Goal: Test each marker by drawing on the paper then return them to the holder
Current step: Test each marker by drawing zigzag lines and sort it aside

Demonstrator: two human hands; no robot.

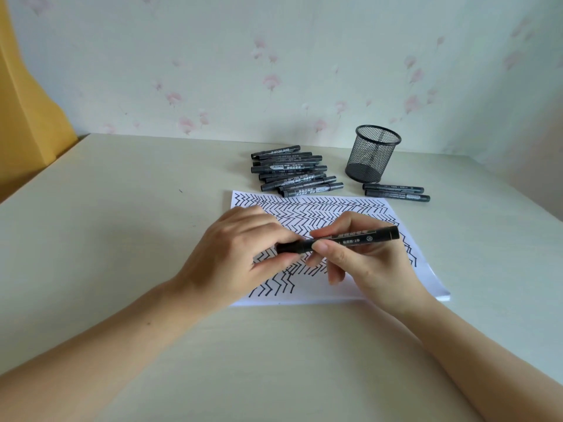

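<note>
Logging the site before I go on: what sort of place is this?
Probably a home desk or study corner: a pale table against floral wallpaper, with a mesh pen holder and a marked-up sheet of paper.

Both bare forearms are being held forward and angled inward, with the left hand [243, 248] and right hand [362, 257] being brought together, fingers curled in pinching grips.

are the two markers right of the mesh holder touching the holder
Apart. The head view shows bare table between the mesh holder and the two markers lying in front of it to its right.
</note>
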